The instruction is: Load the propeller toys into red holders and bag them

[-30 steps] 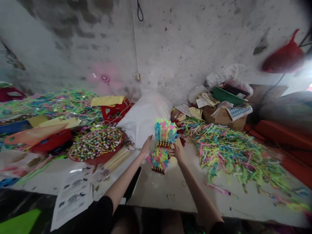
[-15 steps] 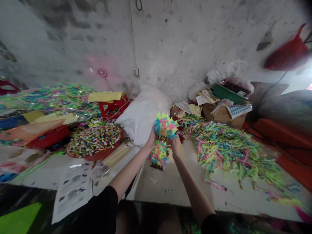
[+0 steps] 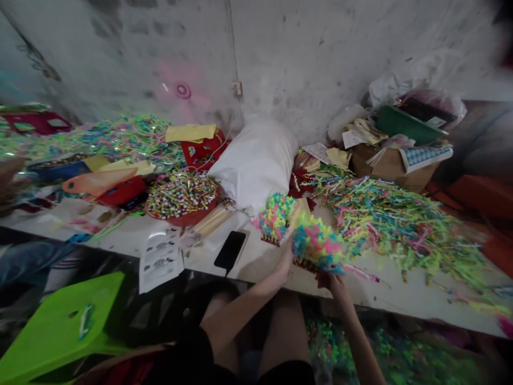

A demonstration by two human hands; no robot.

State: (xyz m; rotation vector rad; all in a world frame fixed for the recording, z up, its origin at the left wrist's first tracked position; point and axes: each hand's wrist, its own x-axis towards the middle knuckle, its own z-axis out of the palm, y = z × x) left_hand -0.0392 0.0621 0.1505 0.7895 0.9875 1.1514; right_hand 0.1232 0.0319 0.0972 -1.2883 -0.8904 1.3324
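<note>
Between my left hand and my right hand is a bundle of star-topped sticks in yellow, blue and pink, with a dark red-brown bottom row. My fingers are closed on its two ends, and it is a little blurred. It hangs tilted over the front edge of the table. A second similar bundle stands on the table just behind my left hand. To the left a black phone lies flat.
A heap of coloured ribbon pieces spreads on the right. A white sack stands at the back, beside a basin of small beads. Printed sheets overhang the front edge. A green stool is at lower left.
Both hands have brought the held bundle right and toward me, away from the second bundle, which stays on the table. The view has shifted, so the phone and green stool now show.
</note>
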